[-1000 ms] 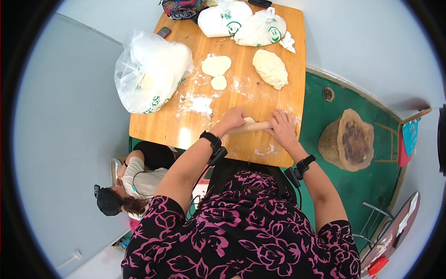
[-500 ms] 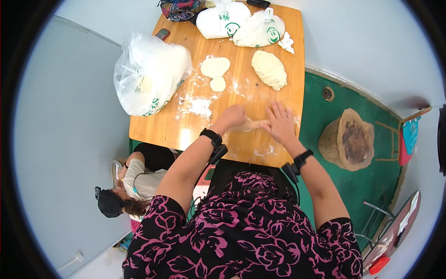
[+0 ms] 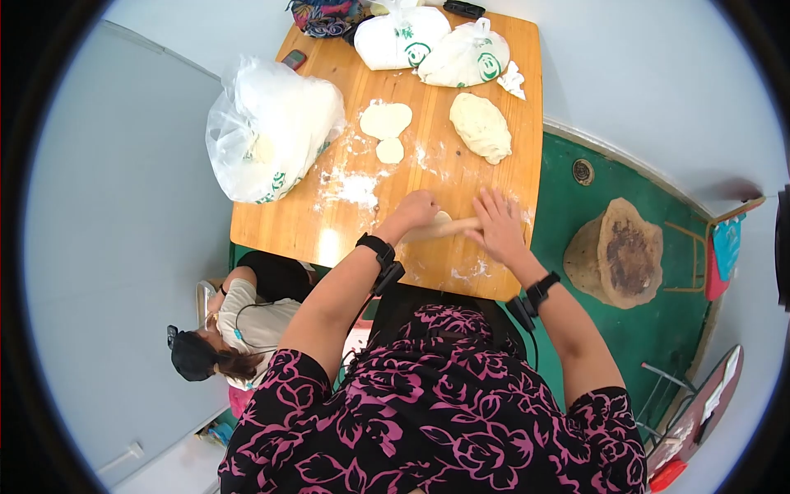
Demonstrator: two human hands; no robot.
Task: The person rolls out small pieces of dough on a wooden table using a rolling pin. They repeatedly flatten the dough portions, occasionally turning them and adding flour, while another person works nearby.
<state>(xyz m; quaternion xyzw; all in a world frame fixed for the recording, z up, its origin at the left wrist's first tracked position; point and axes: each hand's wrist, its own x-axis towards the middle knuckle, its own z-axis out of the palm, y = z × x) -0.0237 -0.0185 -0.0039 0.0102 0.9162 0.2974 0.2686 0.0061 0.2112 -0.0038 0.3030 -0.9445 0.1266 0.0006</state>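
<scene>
A wooden rolling pin [image 3: 448, 228] lies across the near part of the floured table, with a small piece of dough [image 3: 442, 217] at its far edge. My right hand [image 3: 498, 221] rests on the pin's right end, palm down, fingers spread. My left hand [image 3: 417, 209] is closed beside the dough; its fingertips seem to touch the dough's edge, though what they pinch is hidden. Farther back lie two flat dough rounds, a larger one [image 3: 386, 120] and a smaller one [image 3: 390, 151]. A big dough lump [image 3: 480, 128] sits to their right.
On the wooden table [image 3: 280, 226] are a large plastic bag [image 3: 276, 132], two more bags [image 3: 401, 37] [image 3: 465, 53] at the back, a phone [image 3: 294, 59] and scattered flour. Another person [image 3: 247, 317] sits at lower left. A wooden stump [image 3: 617, 253] stands on the green floor.
The rolling pin has shifted slightly toward me and tilted, and more of the dough shows beyond it. My left hand remains closed near the dough. The whole view has shifted slightly.
</scene>
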